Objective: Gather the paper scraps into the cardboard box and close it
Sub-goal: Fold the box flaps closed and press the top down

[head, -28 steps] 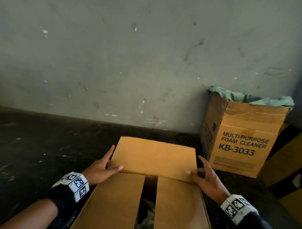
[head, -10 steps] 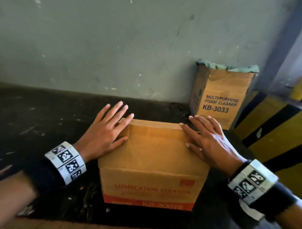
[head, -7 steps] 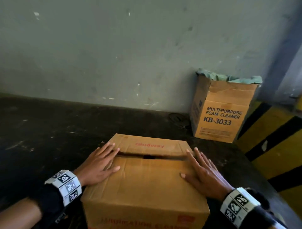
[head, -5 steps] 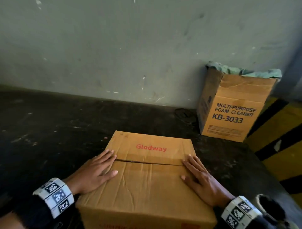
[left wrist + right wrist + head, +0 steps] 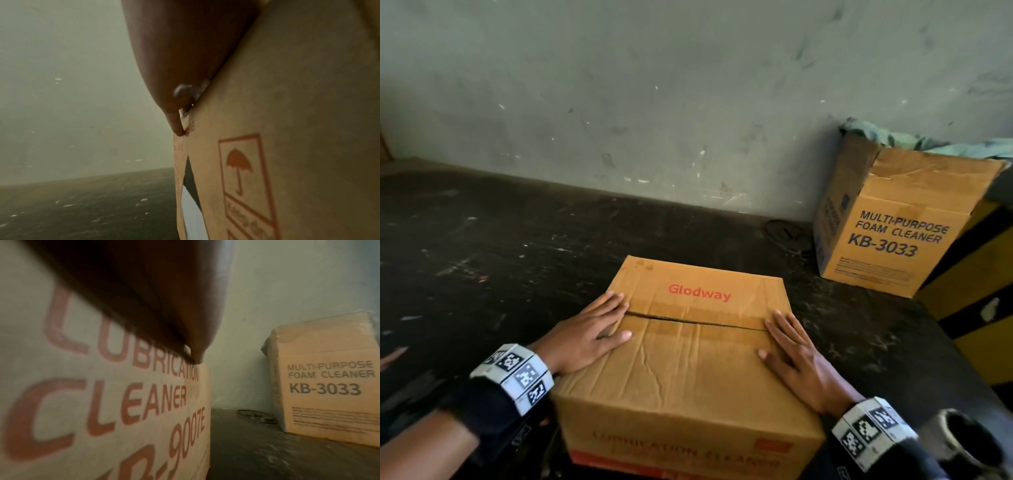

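Observation:
A brown cardboard box [image 5: 688, 363] marked "Glodway" stands on the dark floor, its two top flaps folded down and meeting at a thin seam. My left hand [image 5: 589, 334] lies flat on the left end of the near flap, fingers straight. My right hand [image 5: 796, 359] lies flat on the right end, fingers straight too. In the left wrist view the hand [image 5: 180, 65] presses the box [image 5: 298, 129] top edge. In the right wrist view the hand [image 5: 154, 296] rests on the box [image 5: 102, 402] printed "LUBRICATION CLEANER". No paper scraps show.
A second cardboard box [image 5: 900, 222] marked "MULTI-PURPOSE FOAM CLEANER KB-3033", with green cloth on top, stands at the back right against the grey wall [image 5: 654, 102]. A round dark ring [image 5: 787, 233] lies beside it. Yellow-and-black striping [image 5: 976, 291] is at the right.
The top flaps have come down and met; both hands slid from the far edge to the near flap's ends, and the gap at the seam has narrowed.

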{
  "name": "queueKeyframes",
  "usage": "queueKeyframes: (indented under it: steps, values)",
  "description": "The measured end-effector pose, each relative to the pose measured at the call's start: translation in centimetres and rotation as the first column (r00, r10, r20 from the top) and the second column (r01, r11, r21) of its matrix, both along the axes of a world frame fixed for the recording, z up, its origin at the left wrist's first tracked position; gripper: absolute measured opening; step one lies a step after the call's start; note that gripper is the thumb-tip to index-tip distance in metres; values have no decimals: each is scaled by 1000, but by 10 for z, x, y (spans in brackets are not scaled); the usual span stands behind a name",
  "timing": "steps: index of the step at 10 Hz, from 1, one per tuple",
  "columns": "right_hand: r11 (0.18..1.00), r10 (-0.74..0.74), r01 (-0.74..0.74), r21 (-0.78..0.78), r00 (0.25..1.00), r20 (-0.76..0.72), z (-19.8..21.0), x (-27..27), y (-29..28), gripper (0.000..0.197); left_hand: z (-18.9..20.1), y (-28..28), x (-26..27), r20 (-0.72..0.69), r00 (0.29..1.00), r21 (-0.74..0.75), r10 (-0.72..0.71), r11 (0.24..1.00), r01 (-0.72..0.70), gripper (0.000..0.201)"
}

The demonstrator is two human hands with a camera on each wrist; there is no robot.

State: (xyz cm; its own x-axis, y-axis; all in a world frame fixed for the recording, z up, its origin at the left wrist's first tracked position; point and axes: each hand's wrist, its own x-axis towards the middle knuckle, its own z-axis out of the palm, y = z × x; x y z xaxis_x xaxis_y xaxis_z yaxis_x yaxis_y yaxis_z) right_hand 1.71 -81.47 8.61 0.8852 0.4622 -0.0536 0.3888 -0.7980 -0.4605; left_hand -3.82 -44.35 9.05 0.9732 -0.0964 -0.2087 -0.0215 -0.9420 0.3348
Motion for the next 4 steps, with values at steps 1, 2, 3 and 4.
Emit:
queueKeyframes:
  steps: [1,2,3,4]
  values:
    - [1000,-22,22,-17,1000,4,1,-3,1,93,3,-2,-3,27,1000,27,-15,1000,14,107]
    - [997,-65,65,-30,998,-10,1,-11,4,96,4,-2,-6,100,995,24,28,999,-31,88]
    - [995,-92,90,-45,995,-35,11,-21,2,110,-1,5,-25,230,948,-272,218,950,-152,73]
    - [987,-143,143,68,990,-9,18,-49,-9,104,-15,18,-80,264,852,-622,452,755,-208,47]
